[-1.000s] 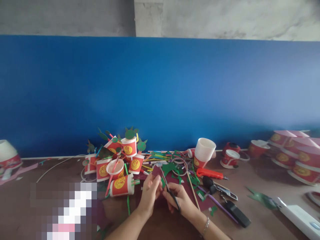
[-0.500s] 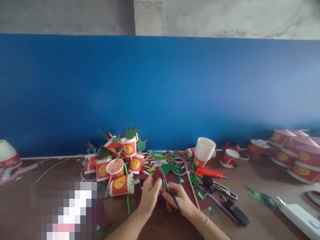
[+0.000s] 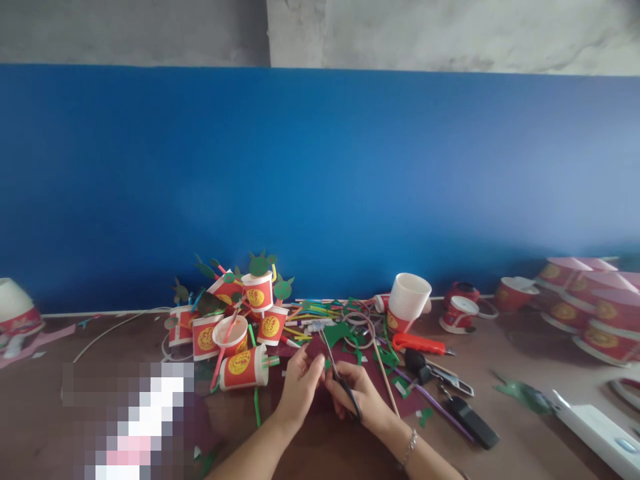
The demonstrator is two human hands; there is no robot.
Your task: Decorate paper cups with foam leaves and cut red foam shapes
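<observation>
almost nothing has changed over the last second — the view has tipped a touch, so the whole bench (image 3: 500,373) scene sits slightly lower-left, but both hands stay in the same spot at bottom centre. right hand (image 3: 357,397) is still clamped round the black scissors (image 3: 340,377), fingers through the loops, blades pointing up and away toward the scrap pile; blades look nearly closed, too small to be sure. left hand (image 3: 300,383) is still pinched on a small green paper piece (image 3: 327,365) right at the blades, thumb and fingers together on it, with the dark maroon sheet (image 3: 320,347) lying under and just beyond both hands. the two hands are touching or very nearly so, working the same piece. judging from that, the cut is mid-stroke and slow — fine trimming, not a long slice — and the piece has barely turned between frames. around them: a cluster of red paper cups (image 3: 240,320) with green cutouts and straws to the left, one cup lying on its side just beside the left hand; a white cup stack (image 3: 407,300) tipped over to the right; an orange utility knife (image 3: 420,344), a thin wooden stick (image 3: 385,373), keys with a black fob (image 3: 465,413) near the right wrist. more red cups (image 3: 590,300) sit far right, well apart. a blurred patch covers the lower left, nothing readable there.
</observation>
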